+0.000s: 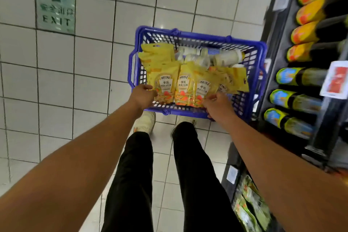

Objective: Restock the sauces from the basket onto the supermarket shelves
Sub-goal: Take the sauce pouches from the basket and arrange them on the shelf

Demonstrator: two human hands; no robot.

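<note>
On the white tile floor (pixel 94 81), right beside the shelves (pixel 288 24), a person in black trousers (pixel 131 175) stands over a blue basket (pixel 180 112) set just ahead of the pale shoes (pixel 146 121). The left hand (pixel 144 96) curls round the edge of the left pouch (pixel 165 86), and the right hand (pixel 218 103) pinches the lower corner of the right pouch (pixel 204 88). Both yellow pouches stand upright at the basket's near end. Behind them, pale bottles (pixel 227 57) lie on their sides. Farther off there's a green exit sign (pixel 55 0) on the floor.
</note>
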